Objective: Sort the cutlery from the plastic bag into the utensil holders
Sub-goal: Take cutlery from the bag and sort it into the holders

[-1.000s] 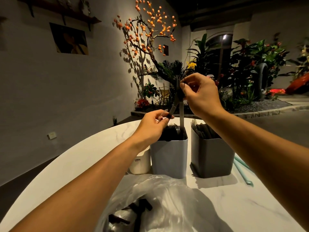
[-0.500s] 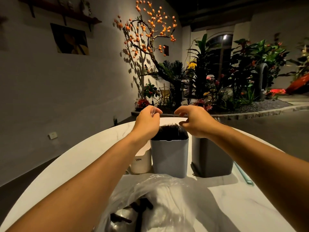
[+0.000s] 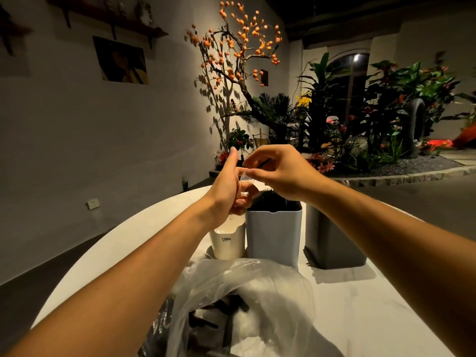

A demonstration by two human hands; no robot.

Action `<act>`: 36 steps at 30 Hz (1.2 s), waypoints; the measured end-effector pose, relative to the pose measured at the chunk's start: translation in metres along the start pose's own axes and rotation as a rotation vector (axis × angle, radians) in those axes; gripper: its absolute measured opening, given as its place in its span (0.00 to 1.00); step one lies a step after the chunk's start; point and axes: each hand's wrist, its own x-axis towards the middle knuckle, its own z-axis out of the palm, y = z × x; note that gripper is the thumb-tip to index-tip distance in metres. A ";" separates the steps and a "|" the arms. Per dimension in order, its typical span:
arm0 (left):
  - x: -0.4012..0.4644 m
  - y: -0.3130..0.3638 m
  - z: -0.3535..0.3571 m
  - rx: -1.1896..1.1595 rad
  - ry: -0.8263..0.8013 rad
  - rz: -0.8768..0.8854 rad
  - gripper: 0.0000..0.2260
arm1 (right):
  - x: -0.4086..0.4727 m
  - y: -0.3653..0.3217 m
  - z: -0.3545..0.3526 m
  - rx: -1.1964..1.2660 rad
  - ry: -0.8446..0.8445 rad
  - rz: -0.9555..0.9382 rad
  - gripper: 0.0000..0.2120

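My left hand [image 3: 228, 188] and my right hand [image 3: 282, 171] meet above the holders. Between them is a small clear wrapper [image 3: 246, 179]; my right thumb and forefinger pinch its top and my left fingers curl around its lower part. A thin dark sliver [image 3: 265, 162] sticks out by my right fingers. Below stand a light grey holder [image 3: 273, 240] filled with black cutlery [image 3: 270, 200], a dark grey holder [image 3: 333, 246] partly hidden by my right arm, and a small white holder [image 3: 227, 244] marked CRBW. The clear plastic bag [image 3: 257, 300] lies at the near edge with black cutlery [image 3: 231, 309] inside.
The round white table [image 3: 360, 310] carries everything; its curved edge runs along the left. Beyond it are a grey wall, a tree with orange fruits [image 3: 239, 47] and a bed of plants [image 3: 373, 119].
A second ago both hands held black cutlery above the light grey holder. They dropped to the holders' rims, and now they are raised again with only a clear wrapper between them.
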 end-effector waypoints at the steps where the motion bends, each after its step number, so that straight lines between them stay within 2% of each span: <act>1: -0.001 0.000 -0.004 0.011 -0.004 0.009 0.35 | 0.003 -0.002 0.004 -0.019 0.003 -0.016 0.07; 4: -0.004 0.000 -0.016 0.051 0.045 0.071 0.34 | 0.010 -0.004 0.021 -0.173 0.048 -0.091 0.07; 7: -0.004 -0.006 -0.033 0.127 0.179 0.162 0.33 | 0.016 -0.003 0.040 -0.491 0.114 -0.276 0.03; 9: -0.004 -0.012 -0.046 0.172 0.276 0.186 0.34 | 0.021 0.000 0.053 -0.605 0.103 -0.321 0.03; 16: -0.003 -0.041 -0.077 0.241 0.304 0.066 0.33 | 0.038 0.009 0.089 -0.816 -0.058 -0.368 0.02; 21: 0.004 -0.057 -0.087 0.270 0.334 0.014 0.32 | 0.048 0.016 0.114 -0.926 -0.183 -0.287 0.02; 29: 0.012 -0.071 -0.096 0.271 0.379 -0.031 0.29 | 0.049 0.017 0.136 -1.001 -0.450 -0.108 0.09; 33: 0.007 -0.070 -0.097 0.264 0.387 -0.040 0.29 | 0.056 0.011 0.123 -0.954 -0.347 -0.127 0.07; 36: 0.002 -0.064 -0.094 0.271 0.396 -0.031 0.29 | 0.057 0.003 0.111 -0.844 -0.245 -0.106 0.09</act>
